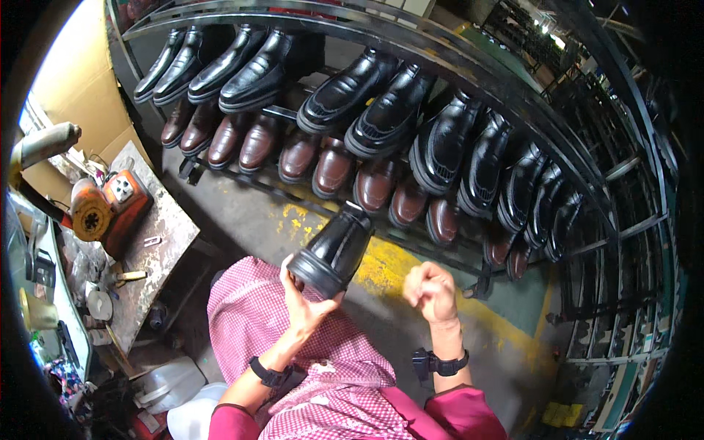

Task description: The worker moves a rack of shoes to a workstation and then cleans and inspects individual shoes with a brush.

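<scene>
While the left hand (304, 297) cups a glossy black shoe (331, 251) from beneath, its fingers curl around the heel end so the toe points up and away toward the rack, a hold that seems meant to turn the leather to the light for a look. That shoe hangs in the air just above the pink checked apron (293, 352), near the middle of the scene. To its right, apart from the shoe, the right hand (433, 291) is balled into a loose fist; whether something small is pinched inside it cannot be told. Far beyond both hands stands a curved metal rack (440, 55), black shoes (389, 110) on the upper rail and brown shoes (323, 165) on the lower one, packed close side by side. At the left sits a stained workbench (158, 242) with an orange machine (103, 205) on it, and a white plastic jug (172, 381) stands on the floor near its foot. Yellow paint (381, 268) marks the concrete between the person and the rack
</scene>
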`<action>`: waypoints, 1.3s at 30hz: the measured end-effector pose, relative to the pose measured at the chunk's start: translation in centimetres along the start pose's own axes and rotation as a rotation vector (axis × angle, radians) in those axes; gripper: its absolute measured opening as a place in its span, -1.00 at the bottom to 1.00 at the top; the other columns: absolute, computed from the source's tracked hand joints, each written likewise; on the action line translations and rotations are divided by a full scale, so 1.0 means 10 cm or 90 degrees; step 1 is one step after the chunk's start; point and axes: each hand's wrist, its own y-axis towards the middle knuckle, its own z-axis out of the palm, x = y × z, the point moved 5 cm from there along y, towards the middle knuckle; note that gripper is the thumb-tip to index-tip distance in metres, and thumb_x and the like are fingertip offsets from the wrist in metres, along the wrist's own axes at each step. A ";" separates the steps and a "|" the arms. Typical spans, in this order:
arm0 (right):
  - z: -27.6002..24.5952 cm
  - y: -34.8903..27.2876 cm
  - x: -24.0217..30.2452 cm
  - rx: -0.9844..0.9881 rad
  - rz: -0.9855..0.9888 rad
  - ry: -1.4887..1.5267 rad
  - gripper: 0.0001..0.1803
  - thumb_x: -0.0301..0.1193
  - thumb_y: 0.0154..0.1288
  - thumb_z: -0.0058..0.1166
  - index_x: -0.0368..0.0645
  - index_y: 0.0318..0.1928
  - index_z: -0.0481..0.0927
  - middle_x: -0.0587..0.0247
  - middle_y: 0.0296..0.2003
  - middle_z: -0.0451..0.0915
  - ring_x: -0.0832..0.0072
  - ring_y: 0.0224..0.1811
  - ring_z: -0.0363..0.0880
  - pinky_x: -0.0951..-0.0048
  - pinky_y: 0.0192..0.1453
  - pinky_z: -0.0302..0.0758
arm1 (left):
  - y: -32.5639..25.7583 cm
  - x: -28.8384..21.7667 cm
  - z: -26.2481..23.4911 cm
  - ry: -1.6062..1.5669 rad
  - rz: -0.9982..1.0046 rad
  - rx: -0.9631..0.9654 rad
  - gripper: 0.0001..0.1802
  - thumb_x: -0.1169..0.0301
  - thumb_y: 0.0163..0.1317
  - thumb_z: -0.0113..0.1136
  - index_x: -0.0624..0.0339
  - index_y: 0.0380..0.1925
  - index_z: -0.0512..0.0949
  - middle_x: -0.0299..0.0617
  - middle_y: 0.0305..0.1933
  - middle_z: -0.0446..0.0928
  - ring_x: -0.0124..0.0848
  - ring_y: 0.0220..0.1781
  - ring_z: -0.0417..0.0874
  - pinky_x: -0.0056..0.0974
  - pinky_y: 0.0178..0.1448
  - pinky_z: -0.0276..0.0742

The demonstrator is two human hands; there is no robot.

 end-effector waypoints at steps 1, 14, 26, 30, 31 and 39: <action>-0.24 0.01 -0.07 -0.123 -0.001 0.015 -0.93 -0.49 0.02 -0.13 -0.20 -0.54 0.36 0.33 -0.66 0.31 0.56 -0.66 0.25 0.59 -0.56 0.23 | -0.02 0.06 -0.04 0.002 0.052 -0.006 0.13 0.35 -0.50 0.47 0.16 0.14 -0.04 -0.06 0.06 0.19 -0.21 0.11 0.28 -0.17 0.19 0.22; -0.91 -0.59 -1.19 -0.205 0.119 0.038 -0.48 -0.26 0.08 0.13 -0.08 0.06 0.35 0.33 -0.04 0.42 0.46 0.01 0.37 0.42 0.06 0.35 | -0.07 0.42 0.14 -0.326 -0.172 -0.023 -0.43 0.16 0.00 0.09 0.33 -0.06 0.30 -0.15 -0.06 0.36 -0.37 -0.09 0.38 -0.29 0.01 0.32; -1.68 -1.69 0.31 -0.543 -0.482 0.283 -0.45 -0.24 0.16 -0.01 -0.23 0.11 0.25 0.15 0.07 0.34 0.26 0.11 0.29 0.15 0.23 0.18 | -0.03 0.12 0.76 -0.151 -0.228 0.448 -0.48 0.35 0.24 -0.08 0.14 0.19 0.11 -0.06 0.21 0.18 -0.20 0.11 0.37 -0.14 0.06 0.41; -1.93 -2.13 0.97 -0.860 -0.673 0.059 -0.47 -0.39 0.13 0.08 -0.24 0.11 0.27 0.18 0.01 0.38 0.38 -0.01 0.37 0.38 0.08 0.32 | 0.01 0.72 0.21 -0.084 -0.354 0.227 -0.65 0.40 0.22 -0.07 0.27 0.00 0.33 -0.10 -0.14 0.49 -0.40 -0.31 0.57 -0.35 -0.25 0.54; -2.10 -2.17 1.03 -0.922 -0.696 -0.011 -0.45 -0.43 0.09 0.12 -0.26 0.10 0.29 0.18 0.00 0.39 0.40 -0.03 0.37 0.41 0.07 0.31 | 0.04 0.86 0.03 -0.065 -0.353 0.196 -0.67 0.38 0.23 -0.08 0.25 -0.02 0.34 -0.09 -0.14 0.48 -0.42 -0.33 0.57 -0.37 -0.29 0.54; -3.07 -2.04 1.57 -1.017 -0.746 -0.282 -0.46 -0.59 0.00 0.16 -0.35 0.05 0.34 0.10 -0.04 0.41 0.44 -0.14 0.43 0.46 -0.01 0.38 | 0.11 1.01 -0.04 -0.199 -0.414 0.199 -0.73 0.43 0.19 -0.02 0.24 -0.10 0.35 -0.13 -0.30 0.49 -0.42 -0.48 0.53 -0.34 -0.33 0.56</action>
